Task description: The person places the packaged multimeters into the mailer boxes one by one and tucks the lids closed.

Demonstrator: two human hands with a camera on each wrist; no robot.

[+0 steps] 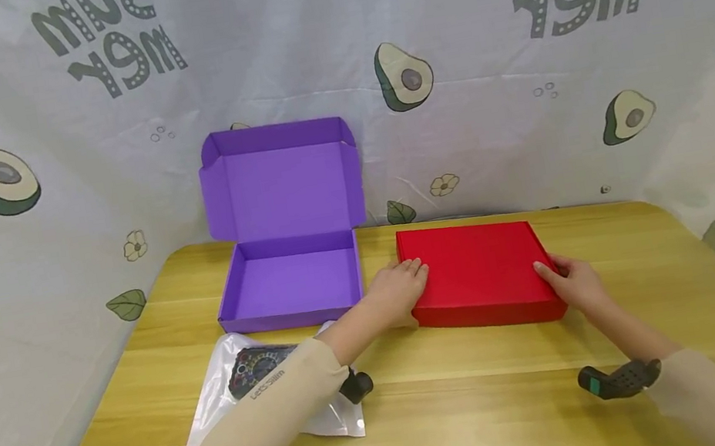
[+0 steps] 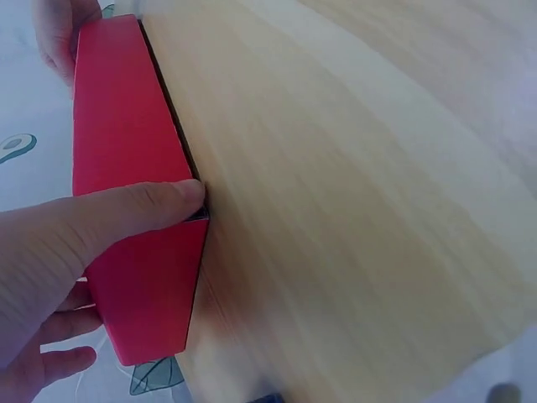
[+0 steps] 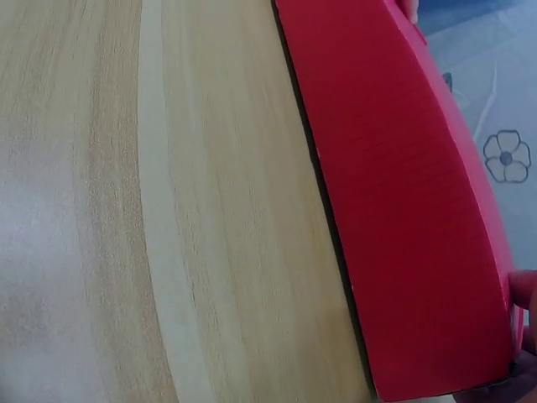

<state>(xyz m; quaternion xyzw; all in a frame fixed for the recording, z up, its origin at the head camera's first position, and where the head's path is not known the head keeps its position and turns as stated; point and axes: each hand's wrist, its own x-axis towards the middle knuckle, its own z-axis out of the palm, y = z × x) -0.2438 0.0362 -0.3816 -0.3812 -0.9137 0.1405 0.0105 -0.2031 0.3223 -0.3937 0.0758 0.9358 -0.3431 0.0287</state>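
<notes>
A closed red cardboard box (image 1: pixel 477 266) sits on the right part of the table, its front wall (image 3: pixel 403 201) facing me. My left hand (image 1: pixel 398 291) grips its left end. In the left wrist view the thumb (image 2: pixel 143 206) lies across the box's side near a corner, with other fingers (image 2: pixel 67 332) curled behind. My right hand (image 1: pixel 578 285) holds the right end, thumb on the top edge and fingers at the side, partly hidden. Left of the red box stands an open purple box (image 1: pixel 297 283), its lid (image 1: pixel 289 191) raised and nothing inside.
In front of the purple box lies a white plastic bag (image 1: pixel 214 405) with a dark printed item (image 1: pixel 256 364), partly covered by my left sleeve. The wooden table (image 1: pixel 473 423) ends at a patterned cloth (image 1: pixel 274 49) behind. Dark wrist devices sit on both forearms.
</notes>
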